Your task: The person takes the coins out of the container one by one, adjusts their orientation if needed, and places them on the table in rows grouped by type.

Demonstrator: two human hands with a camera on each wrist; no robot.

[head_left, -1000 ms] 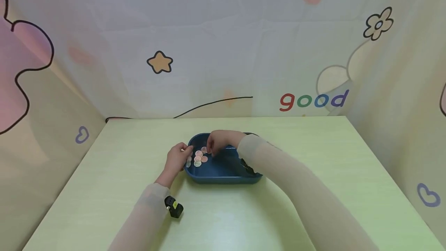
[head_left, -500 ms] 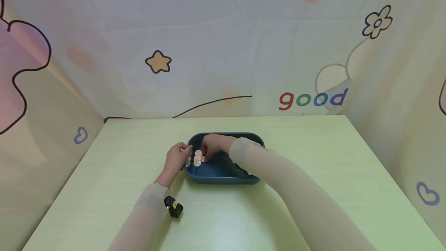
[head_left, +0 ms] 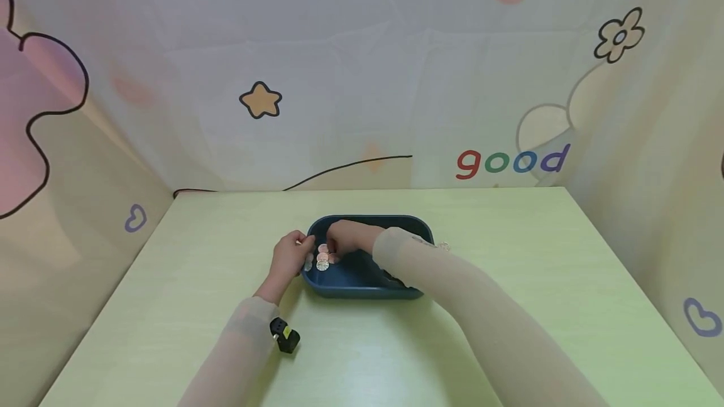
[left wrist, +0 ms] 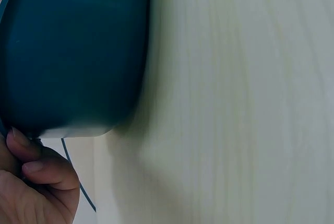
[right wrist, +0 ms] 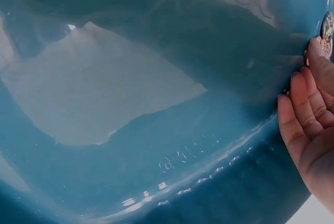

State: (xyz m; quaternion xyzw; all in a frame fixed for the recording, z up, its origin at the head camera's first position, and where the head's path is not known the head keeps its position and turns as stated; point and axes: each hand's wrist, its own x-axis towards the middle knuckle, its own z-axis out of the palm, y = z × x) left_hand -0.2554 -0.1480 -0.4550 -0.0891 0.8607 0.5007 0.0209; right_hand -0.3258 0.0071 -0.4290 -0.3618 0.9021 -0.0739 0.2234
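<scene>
A dark blue oval basin (head_left: 367, 293) stands on the table. My left hand (head_left: 288, 259) pinches its left rim with thumb and curled fingers, as the left wrist view shows beside the basin's outer wall (left wrist: 78, 51). Inside, my right hand (head_left: 347, 237) reaches down at the left end, and its fingertips pinch a pinkish coin (head_left: 332, 259). Touching that spot are several coins (head_left: 322, 265), pinkish and gold, in a short overlapping row. The right wrist view has the thumb right at gold coins (right wrist: 327, 31), with the fingers (right wrist: 300, 112) curled close by.
Gold coins (head_left: 444, 245) lie just right of the basin, partly hidden by the right sleeve (head_left: 452, 275). A small black camera (head_left: 285, 335) is worn on the left wrist. Printed cloth (head_left: 339, 112) walls in the back and sides of the pale table (head_left: 198, 256).
The right hand has shifted left and lower inside the basin, onto a coin beside the row. Gold coins right of the basin have come into view past the sleeve. The left hand stays.
</scene>
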